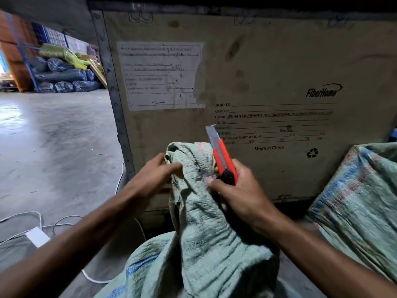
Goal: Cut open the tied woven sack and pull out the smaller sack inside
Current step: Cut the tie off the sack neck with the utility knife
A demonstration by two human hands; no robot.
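Head view: our left hand (160, 172) fingers pinch the bunched neck of the green sack (199, 222), and our right hand (236, 190) is wrapped around a red box cutter (223, 157), blade raised just right of that neck. We judge the coarse, crinkled weave soft and floppy, best gripped below the tie. Beyond stands a stiff plywood crate (268, 67); another sack (361, 194) slumps far right.

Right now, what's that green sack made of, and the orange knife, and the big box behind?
The green sack looks like woven plastic strips: a fine criss-cross weave, matte and crinkled. The knife in the right hand seems to have an orange plastic body and a grey metal blade. The big box looks like plywood, dull and stained, with metal edging.
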